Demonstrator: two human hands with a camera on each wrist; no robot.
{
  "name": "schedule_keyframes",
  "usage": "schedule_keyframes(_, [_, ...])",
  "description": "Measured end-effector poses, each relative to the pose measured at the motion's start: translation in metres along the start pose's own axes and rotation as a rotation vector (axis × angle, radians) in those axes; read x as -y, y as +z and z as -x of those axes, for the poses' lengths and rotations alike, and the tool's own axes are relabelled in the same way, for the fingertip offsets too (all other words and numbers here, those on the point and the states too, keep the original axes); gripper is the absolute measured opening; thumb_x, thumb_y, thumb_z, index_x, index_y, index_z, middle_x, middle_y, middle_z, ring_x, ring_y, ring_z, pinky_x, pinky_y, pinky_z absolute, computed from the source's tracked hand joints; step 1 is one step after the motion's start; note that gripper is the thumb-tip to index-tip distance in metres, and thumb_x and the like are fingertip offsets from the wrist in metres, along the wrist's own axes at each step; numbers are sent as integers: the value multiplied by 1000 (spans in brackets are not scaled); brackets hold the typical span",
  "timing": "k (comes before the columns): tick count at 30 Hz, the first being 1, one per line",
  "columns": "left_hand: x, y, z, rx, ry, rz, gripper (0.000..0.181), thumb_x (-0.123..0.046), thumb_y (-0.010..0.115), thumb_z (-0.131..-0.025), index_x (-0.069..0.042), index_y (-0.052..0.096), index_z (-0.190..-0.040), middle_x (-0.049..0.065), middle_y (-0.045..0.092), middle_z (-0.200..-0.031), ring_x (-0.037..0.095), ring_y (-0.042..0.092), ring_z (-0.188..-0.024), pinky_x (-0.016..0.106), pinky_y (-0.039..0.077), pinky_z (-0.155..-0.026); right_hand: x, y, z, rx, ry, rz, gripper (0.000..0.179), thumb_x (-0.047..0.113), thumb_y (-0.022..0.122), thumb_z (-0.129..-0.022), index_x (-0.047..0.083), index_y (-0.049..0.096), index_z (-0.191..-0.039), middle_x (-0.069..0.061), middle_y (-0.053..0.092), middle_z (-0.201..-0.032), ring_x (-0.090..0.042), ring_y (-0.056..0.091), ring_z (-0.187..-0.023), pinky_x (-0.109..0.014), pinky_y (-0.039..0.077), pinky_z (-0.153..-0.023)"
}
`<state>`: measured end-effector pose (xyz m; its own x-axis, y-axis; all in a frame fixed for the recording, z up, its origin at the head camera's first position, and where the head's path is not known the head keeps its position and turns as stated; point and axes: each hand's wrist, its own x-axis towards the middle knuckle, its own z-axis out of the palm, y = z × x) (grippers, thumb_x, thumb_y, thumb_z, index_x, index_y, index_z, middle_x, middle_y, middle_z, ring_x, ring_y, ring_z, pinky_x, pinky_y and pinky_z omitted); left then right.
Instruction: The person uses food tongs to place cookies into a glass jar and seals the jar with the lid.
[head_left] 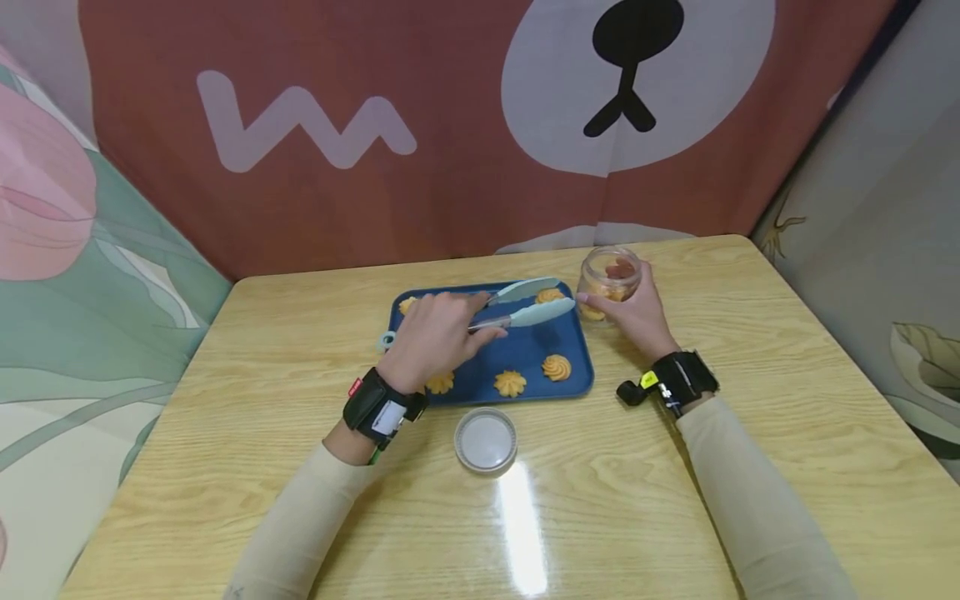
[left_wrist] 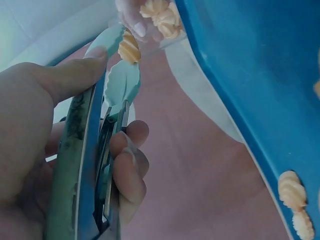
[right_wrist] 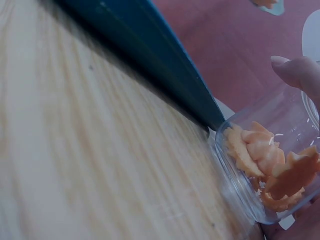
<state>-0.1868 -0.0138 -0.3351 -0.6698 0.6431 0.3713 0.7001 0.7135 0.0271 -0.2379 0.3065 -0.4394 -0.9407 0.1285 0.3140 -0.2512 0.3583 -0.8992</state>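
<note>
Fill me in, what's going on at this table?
A person is handling cookies with tongs. Their left hand has the tongs in its grip, with one cookie between the tips, raised off the blue tray. The right hand holds an open clear jar beside the tray, with several cookies already inside. More cookies lie on the tray, and a round lid lies on the table at its near side.

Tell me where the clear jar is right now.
In the head view, the clear jar is right of centre, in the right hand, just right of the blue tray.
</note>
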Motion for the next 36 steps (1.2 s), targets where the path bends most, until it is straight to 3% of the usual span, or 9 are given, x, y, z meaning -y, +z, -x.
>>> schedule_keyframes(7, [-4,-6,-10,-39,8,-21,55,-53,62,-85,-10,63,-119,-1,36,-48,12,37,-36,28,24,-34,-1,-1,-1,10,4,-1,89,37,81,-71,15,29,-140,-12,47,-130,-20,45,-111,-43,39,-89])
schedule_keyframes(13, [-10,-10,-23,-38,22,-12,53,-56,58,-86,-10,62,-111,-1,46,-56,11,43,-44,27,28,-37,3,-5,0,9,2,-15,87,33,82,-71,15,30,-139,-13,47,-130,-20,45,-112,-36,41,-86])
schedule_keyframes(20, [-15,-11,-39,-24,10,-26,48,-55,59,-86,-11,61,-104,-1,43,-56,12,43,-45,27,27,-39,34,-2,11,23,14,-38,84,19,79,-76,7,28,-140,-22,44,-131,-27,43,-115,-45,36,-93])
schedule_keyframes(24, [-17,-7,-50,-27,10,-35,45,-55,61,-85,-13,62,-101,-1,38,-57,13,41,-46,28,25,-40,18,-2,6,12,11,-22,87,23,81,-74,17,27,-142,-17,43,-131,-24,42,-115,-49,35,-93])
schedule_keyframes(28, [-18,-2,-60,-33,11,-24,47,-56,60,-85,-13,63,-104,-1,38,-57,13,40,-45,27,26,-39,3,0,1,4,3,-19,88,29,82,-72,26,27,-141,-13,42,-129,-21,41,-110,-45,35,-89])
schedule_keyframes(32, [-19,3,-67,-13,4,-17,50,-57,57,-86,-13,64,-109,-1,39,-55,13,40,-41,27,27,-37,6,1,2,6,6,-18,88,30,82,-72,28,27,-141,-10,42,-126,-19,40,-106,-40,33,-84])
schedule_keyframes(36, [-20,5,-76,-2,3,-16,47,-56,59,-86,-13,65,-105,0,41,-53,13,41,-40,27,28,-37,21,0,8,13,10,-12,88,28,81,-74,22,26,-143,-11,41,-125,-21,39,-106,-41,31,-83])
